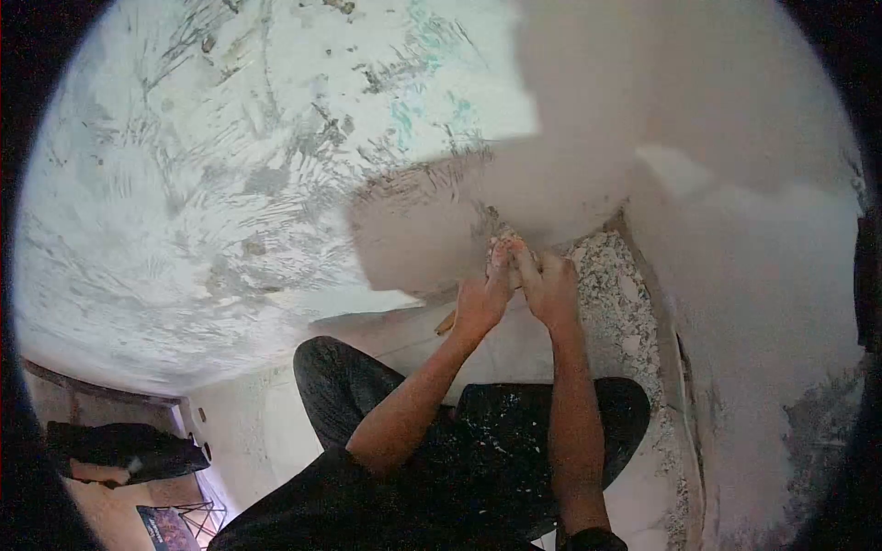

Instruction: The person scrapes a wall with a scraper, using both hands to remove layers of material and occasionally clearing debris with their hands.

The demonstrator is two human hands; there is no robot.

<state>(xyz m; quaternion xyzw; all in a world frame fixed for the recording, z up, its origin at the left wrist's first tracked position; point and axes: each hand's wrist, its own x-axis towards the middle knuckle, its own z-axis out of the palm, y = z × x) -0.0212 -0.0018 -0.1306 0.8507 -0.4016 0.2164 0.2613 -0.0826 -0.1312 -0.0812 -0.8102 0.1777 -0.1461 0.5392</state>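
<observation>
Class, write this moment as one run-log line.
hands: left hand and right hand close together | grip: unclear | beside right hand: pale rubble | ahead: mottled wall

I count two hands, one left hand (484,298) and one right hand (551,285); two bent knees, left knee (322,349) and right knee (634,395); one small tan piece (446,323); and one strip of rubble (625,312), its bits too many to number.

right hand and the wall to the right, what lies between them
In the head view, a strip of pale rubble, then a narrow edging, between the right hand and the wall.
</observation>
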